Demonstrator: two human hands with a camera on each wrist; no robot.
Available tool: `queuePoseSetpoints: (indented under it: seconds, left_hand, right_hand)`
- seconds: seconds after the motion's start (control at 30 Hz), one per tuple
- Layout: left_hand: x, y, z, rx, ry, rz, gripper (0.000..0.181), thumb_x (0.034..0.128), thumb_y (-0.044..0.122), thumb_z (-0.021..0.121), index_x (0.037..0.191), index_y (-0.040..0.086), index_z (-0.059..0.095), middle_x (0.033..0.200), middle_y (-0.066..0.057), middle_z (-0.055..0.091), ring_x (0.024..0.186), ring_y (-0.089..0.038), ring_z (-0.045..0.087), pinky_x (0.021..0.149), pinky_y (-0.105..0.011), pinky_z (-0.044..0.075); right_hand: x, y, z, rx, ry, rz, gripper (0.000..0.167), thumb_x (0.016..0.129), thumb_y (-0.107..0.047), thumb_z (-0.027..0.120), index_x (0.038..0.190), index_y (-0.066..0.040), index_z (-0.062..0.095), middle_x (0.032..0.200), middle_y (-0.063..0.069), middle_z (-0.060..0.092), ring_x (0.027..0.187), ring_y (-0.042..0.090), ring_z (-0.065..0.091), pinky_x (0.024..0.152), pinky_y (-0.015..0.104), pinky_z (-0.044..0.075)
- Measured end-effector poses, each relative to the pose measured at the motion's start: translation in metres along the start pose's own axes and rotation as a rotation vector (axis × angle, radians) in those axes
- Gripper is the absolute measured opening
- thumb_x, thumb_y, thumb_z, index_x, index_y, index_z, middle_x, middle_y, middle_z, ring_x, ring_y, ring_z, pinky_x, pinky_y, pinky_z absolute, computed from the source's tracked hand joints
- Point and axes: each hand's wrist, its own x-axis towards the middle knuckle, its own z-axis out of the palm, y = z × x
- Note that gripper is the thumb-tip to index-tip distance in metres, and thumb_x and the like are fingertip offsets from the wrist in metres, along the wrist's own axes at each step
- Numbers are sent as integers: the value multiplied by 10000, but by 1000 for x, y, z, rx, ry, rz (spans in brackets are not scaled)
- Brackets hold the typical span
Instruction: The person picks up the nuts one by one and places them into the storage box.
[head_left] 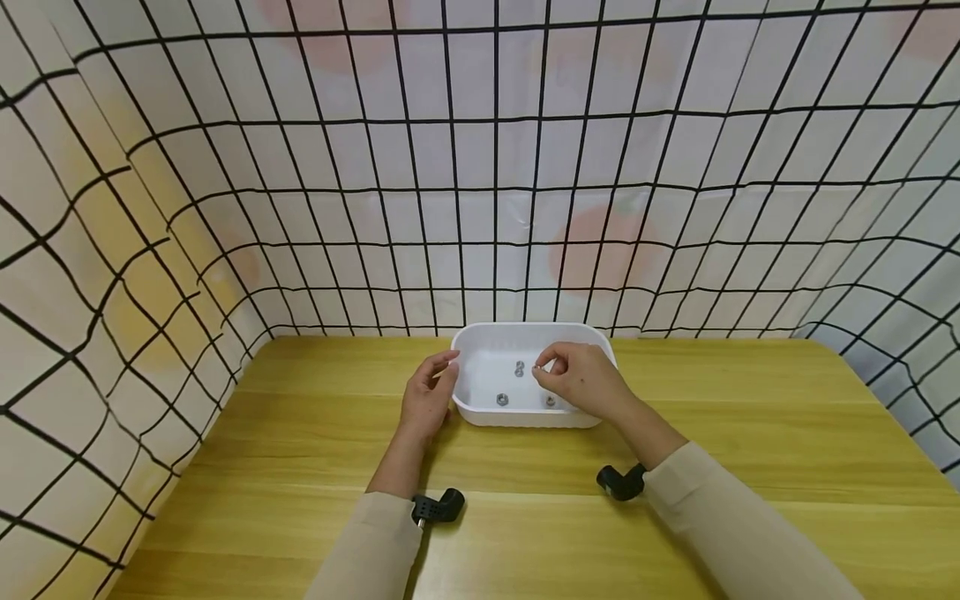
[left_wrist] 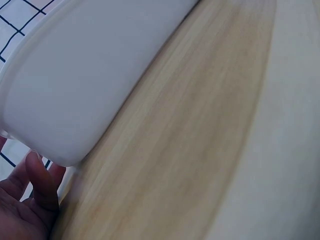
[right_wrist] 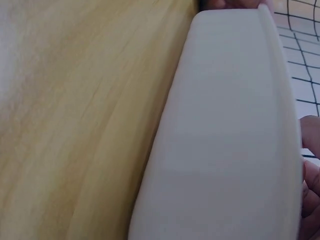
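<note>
A white oblong tray [head_left: 491, 418] stands on the wooden table and holds several metal nuts. Two small nuts [head_left: 519, 372] lie together near its middle, a larger nut [head_left: 502, 400] lies toward the front, and another nut [head_left: 551, 401] sits front right. Above the tray, my right hand [head_left: 588, 382] pinches a small metal piece, seemingly a nut [head_left: 536, 367], between thumb and fingertips; the fingers cover most of it. My left hand [head_left: 427, 400] is at the tray's left end with fingers loosely bent. In the left wrist view, the left hand [left_wrist: 30, 205] is close against the tray's outer corner.
Behind the table [head_left: 337, 467] rises a black wire grid [head_left: 495, 193] with pale printed cloth behind it, also running along both sides. A black wrist camera [head_left: 438, 506] is worn at the left wrist, another black camera [head_left: 621, 482] at the right.
</note>
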Motion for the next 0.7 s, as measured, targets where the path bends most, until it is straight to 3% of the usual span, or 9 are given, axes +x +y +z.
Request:
queuePoseSetpoints:
  seconds: [0.7]
  left_hand:
    - [1, -2, 1, -10, -7, 4, 295, 1030, 363, 594, 1304, 287, 669, 1429, -55, 579, 1179, -277, 601, 510, -242, 460]
  right_hand:
    - [10, 6, 7, -31, -5, 64, 170, 931, -298, 715, 1017, -154, 735, 748, -11, 653, 639, 159, 536, 625, 303, 417]
